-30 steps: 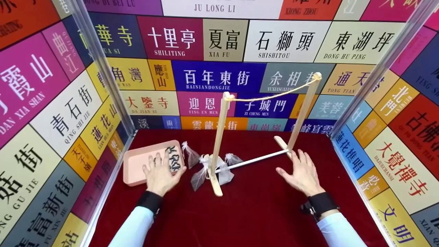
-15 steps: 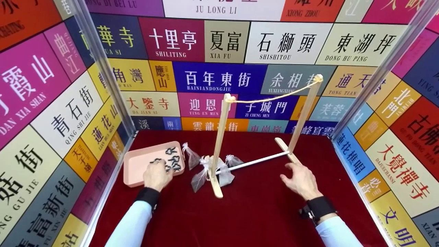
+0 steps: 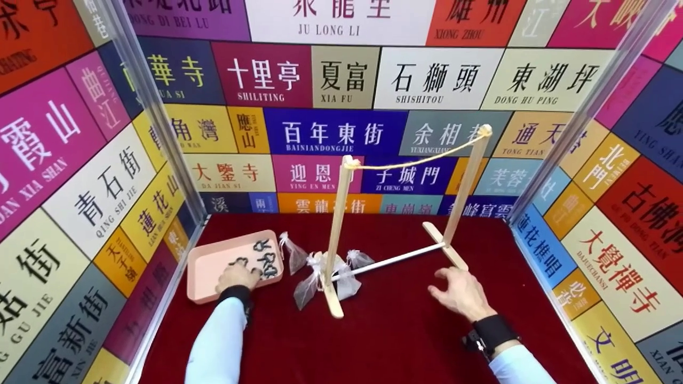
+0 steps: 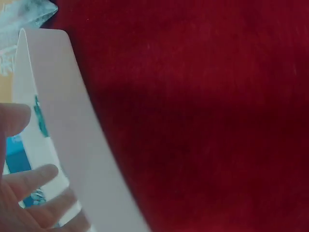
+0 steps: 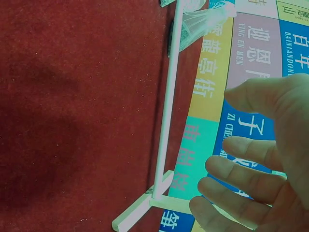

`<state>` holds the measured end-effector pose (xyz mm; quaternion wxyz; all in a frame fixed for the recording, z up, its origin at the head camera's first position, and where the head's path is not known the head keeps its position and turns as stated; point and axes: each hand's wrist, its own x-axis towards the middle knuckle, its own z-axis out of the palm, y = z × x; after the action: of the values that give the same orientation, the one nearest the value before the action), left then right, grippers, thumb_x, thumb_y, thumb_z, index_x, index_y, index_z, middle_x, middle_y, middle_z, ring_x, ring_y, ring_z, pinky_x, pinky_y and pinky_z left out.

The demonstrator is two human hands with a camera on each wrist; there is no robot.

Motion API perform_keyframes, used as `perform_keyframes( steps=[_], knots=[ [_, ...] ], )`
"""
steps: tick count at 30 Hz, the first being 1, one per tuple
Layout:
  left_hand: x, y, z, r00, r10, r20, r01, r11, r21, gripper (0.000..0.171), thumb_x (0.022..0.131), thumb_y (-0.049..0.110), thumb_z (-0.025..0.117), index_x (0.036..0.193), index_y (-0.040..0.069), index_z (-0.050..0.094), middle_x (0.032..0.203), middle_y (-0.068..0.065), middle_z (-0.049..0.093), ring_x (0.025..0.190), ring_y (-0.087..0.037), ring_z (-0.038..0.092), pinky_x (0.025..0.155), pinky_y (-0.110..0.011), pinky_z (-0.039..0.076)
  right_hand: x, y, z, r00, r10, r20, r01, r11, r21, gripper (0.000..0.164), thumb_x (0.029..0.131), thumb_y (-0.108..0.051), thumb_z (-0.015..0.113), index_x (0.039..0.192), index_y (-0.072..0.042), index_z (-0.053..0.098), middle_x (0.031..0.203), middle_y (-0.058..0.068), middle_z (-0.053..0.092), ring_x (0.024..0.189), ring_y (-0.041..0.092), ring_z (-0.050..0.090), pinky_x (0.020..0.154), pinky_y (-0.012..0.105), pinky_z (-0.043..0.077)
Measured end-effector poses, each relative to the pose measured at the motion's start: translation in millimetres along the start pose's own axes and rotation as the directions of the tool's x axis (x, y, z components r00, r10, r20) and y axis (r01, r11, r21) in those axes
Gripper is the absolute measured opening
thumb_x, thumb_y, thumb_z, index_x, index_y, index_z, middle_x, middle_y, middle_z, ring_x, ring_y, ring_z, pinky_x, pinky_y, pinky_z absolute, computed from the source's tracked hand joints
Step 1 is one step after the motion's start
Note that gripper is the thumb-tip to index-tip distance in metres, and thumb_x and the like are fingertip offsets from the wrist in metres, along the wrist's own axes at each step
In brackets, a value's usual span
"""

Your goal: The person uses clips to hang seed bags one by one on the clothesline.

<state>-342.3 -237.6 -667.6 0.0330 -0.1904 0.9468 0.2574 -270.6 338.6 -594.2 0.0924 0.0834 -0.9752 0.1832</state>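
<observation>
Shallow pink rectangular tray (image 3: 205,280): under left hand (image 3: 238,276), presumably for short reach.
Small dark looped pieces (image 3: 268,259): in tray, beside left hand; probably kept from scattering by walls.
Left hand: relaxed, with parted fingers; apparently gripping nothing.
Pale wooden two-post stand (image 3: 335,229): between and beyond hands; apparently braced by white rod (image 3: 395,260).
Translucent gauze bags (image 3: 349,286): right of left hand, gathered around near post.
Right hand (image 3: 460,293): relaxed, empty, near far foot.
</observation>
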Motion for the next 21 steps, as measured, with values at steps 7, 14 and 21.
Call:
perform_keyframes(
  steps=[7,14,21],
  knots=[
    [3.4,-0.3,4.8,0.994,-0.061,0.091,0.064,0.998,-0.022,0.075,0.098,0.042,0.074,0.154,-0.005,0.057,0.148,-0.045,0.057,0.137,-0.066,0.06,0.109,-0.075,0.054,-1,3,3,0.999,0.006,0.049,-0.008,1.0,0.027,0.038,0.093,-0.027,0.088,0.125,-0.007,0.082,0.12,0.015,0.084,0.114,0.039,0.08,0.098,0.059,0.064],
    [12.9,7.2,8.5,0.994,-0.056,0.094,0.058,0.998,-0.014,0.06,0.095,0.032,0.076,0.14,-0.006,0.07,0.142,-0.039,0.07,0.128,-0.059,0.071,0.101,-0.071,0.062,1,0,6,0.998,0.009,0.06,-0.014,0.996,0.089,0.04,0.093,-0.026,0.087,0.128,-0.007,0.081,0.121,0.013,0.085,0.117,0.036,0.08,0.1,0.057,0.063],
    [16.3,16.4,13.5,0.996,-0.006,0.093,0.005,1.0,0.019,0.059,0.096,0.026,0.076,0.141,-0.012,0.066,0.143,-0.043,0.065,0.126,-0.058,0.072,0.102,-0.067,0.064,-2,0,9,0.998,0.004,0.067,-0.009,0.996,0.087,0.036,0.092,-0.026,0.088,0.124,-0.01,0.081,0.113,0.011,0.085,0.109,0.034,0.081,0.093,0.053,0.064]
  ],
)
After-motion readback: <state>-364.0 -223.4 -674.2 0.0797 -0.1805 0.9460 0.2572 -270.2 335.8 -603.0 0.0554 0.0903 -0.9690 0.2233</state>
